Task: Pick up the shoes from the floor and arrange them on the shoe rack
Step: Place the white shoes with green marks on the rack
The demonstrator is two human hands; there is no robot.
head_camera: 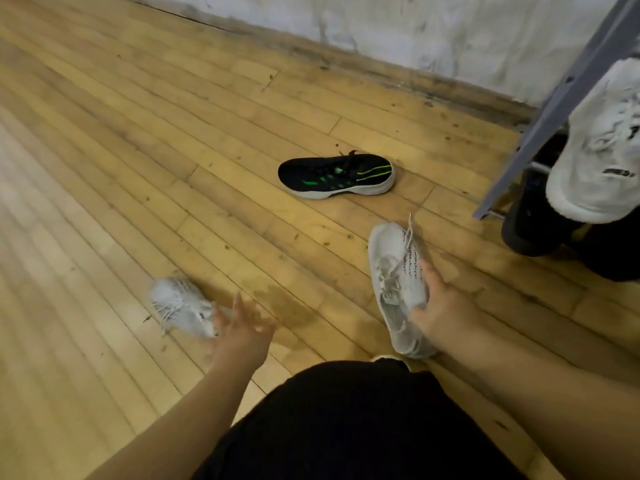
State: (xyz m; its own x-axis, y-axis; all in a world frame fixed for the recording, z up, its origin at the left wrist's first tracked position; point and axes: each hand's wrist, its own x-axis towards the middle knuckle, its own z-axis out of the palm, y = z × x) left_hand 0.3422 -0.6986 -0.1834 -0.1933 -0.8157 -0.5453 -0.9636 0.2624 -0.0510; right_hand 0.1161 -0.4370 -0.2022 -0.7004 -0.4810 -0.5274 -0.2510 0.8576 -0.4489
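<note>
Right hand (440,303): closed around the side of a white knit sneaker (398,289), thumb and fingers gripping its collar and upper; the shoe's toe points away from the person, laces loose, printed lettering on the lace strip, heel end near the person's dark-clothed knee (346,410). Whether this shoe's sole touches the floor or is lifted clear cannot be told. Left hand (242,327): open, fingers spread and slightly curled, motion-blurred, just beside a second white sneaker (180,306) and not gripping it; whether the fingertips touch it cannot be told. That second sneaker lies on the wooden plank floor (138,168) at lower left, also blurred, laces trailing. Both forearms are bare and reach forward from the bottom of the view. Farther out, near the middle of the floor and well apart from both hands: a black sneaker (336,174) with green markings and a pale grey sole, lying on its side, toe to the left. Right edge: grey metal frame of the shoe rack (561,98), slanting across the corner of the view. On the rack, a large white sneaker (602,143) with dark lettering, its toe pointing down and outward. Beneath it, a dark shoe (533,226) in shadow, details unclear. Background: a scuffed whitish wall (415,29) meeting the floor along a dirty seam.
</note>
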